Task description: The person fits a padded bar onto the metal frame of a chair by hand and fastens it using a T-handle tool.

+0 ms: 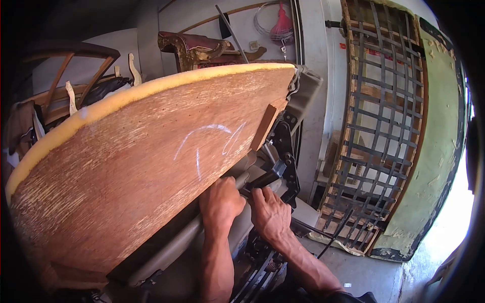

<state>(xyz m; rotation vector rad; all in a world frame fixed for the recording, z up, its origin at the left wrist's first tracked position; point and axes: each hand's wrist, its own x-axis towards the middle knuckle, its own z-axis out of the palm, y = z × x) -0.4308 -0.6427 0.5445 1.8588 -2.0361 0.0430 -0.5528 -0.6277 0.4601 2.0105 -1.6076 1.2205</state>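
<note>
A large curved wooden panel [136, 151] with yellow foam [166, 77] along its upper edge fills the left and centre. White chalk marks show on its face. My left hand [221, 202] is closed in a fist at the panel's lower edge, over beige upholstery [169, 245]. Close on its right, my right hand [271, 211] has its fingers curled just below a black bar [268, 175] of the metal mechanism. What either hand grips is hidden behind the fingers. A small wooden block [267, 125] sits at the panel's right end, beside a black metal bracket [287, 146].
To the right, a wooden frame with woven black webbing [384, 106] stands upright beside a pale green panel [437, 116]. Carved furniture parts [194, 50] and a chair frame [81, 53] stand behind. Black metal rails [260, 275] lie below my hands.
</note>
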